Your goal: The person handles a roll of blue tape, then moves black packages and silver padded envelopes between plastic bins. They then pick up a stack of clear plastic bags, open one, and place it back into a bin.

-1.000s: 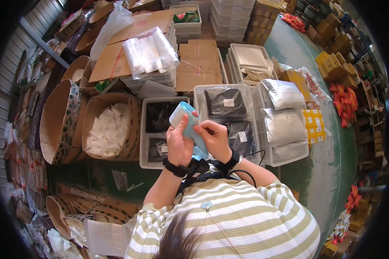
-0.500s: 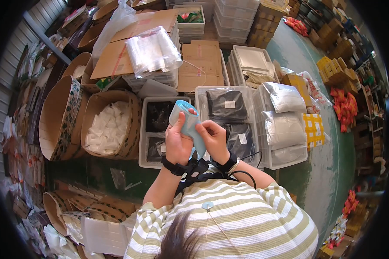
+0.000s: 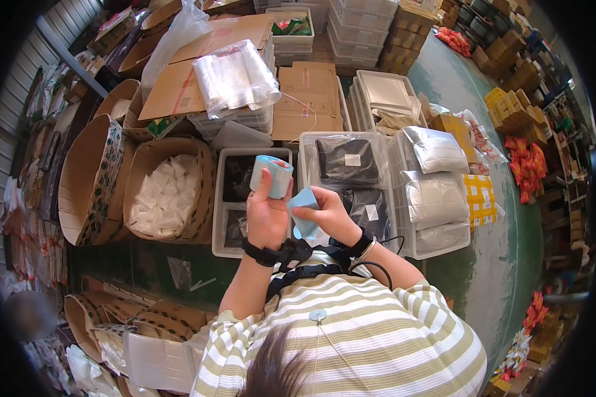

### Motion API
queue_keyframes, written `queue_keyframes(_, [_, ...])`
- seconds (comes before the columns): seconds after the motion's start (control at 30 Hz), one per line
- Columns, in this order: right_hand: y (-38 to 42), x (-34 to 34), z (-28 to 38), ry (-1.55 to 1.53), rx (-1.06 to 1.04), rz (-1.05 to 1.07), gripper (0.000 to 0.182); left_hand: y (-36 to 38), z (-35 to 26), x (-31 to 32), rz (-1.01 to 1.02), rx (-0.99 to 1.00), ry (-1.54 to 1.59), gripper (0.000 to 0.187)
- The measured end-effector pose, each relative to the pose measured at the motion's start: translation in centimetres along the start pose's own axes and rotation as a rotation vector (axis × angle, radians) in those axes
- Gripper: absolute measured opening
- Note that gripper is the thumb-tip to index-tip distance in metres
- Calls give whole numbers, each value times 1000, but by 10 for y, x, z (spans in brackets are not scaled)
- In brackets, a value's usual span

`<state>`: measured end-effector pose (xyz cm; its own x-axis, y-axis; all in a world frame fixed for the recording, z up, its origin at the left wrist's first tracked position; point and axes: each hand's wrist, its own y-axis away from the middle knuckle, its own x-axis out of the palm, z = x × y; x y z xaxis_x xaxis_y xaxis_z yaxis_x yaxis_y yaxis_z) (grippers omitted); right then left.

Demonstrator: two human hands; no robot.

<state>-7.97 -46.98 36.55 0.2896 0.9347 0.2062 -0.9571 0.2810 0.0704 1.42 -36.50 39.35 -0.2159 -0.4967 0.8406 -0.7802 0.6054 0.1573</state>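
A small roll of light blue label tape (image 3: 271, 178) is held upright by my left hand (image 3: 266, 221), with the thumb against its near side. My right hand (image 3: 338, 217) pinches a loose blue strip (image 3: 304, 206) between thumb and fingers, just right of the roll. Both hands are above two white bins: the left bin (image 3: 217, 221) has dark packed items in it, and the right bin (image 3: 303, 149) has black folded packages (image 3: 343, 161) in clear bags with white labels.
Silver-grey pouches (image 3: 437, 198) fill a bin at the right. White packets (image 3: 165, 198) lie in a cardboard container to the left. Clear plastic bags (image 3: 237, 79) rest on cardboard over stacked bins. A black cable (image 3: 381, 268) runs by my right wrist.
My left hand has tilted the roll and shifted slightly left. My right hand has drawn away to the right and down, with the blue strip now pinched apart from the roll's body.
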Motion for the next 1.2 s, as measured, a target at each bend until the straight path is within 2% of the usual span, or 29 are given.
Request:
queue_keyframes(0.1, [6,-3,-2,-60,57,-44,19,-4,-15,-4,7,47,-44,34])
queue_keyframes(0.2, [9,-7,4,-162,105,-62,18,-3,-23,-7,64,-7,-91,32])
queue_keyframes(0.3, [4,-18,13,-210,89,-19,22,-4,-17,-23,-17,-116,-74,28])
queue_keyframes(0.43, [0,-24,22,-244,54,-76,23,-2,-8,-36,-18,-118,-329,25])
queue_keyframes(0.57, [-9,-29,17,-199,68,-67,20,-1,-5,-40,96,-31,-559,25])
queue_keyframes(0.63, [-13,-23,17,-39,69,-83,21,-1,-4,-43,116,-12,-700,28])
queue_keyframes(0.8, [-24,-10,9,67,113,-83,27,7,-5,-42,253,-121,-725,33])
queue_keyframes(0.87, [-26,-6,8,138,83,-51,28,10,-3,-44,269,-47,-829,24])
queue_keyframes(0.93, [-32,-2,5,265,8,28,28,17,-11,-40,89,-142,-810,23])
queue_keyframes(1.0, [-36,1,-15,157,89,46,28,15,0,-66,52,-16,-779,32])
queue_keyframes(1.13, [-38,8,-26,31,230,120,33,26,8,-78,-98,98,-921,28])
queue_keyframes(1.17, [-37,6,-33,-23,281,133,31,30,17,-80,-154,125,-841,27])
queue_keyframes(1.2, [-39,3,-38,-68,341,157,29,32,33,-86,-224,247,-772,25])
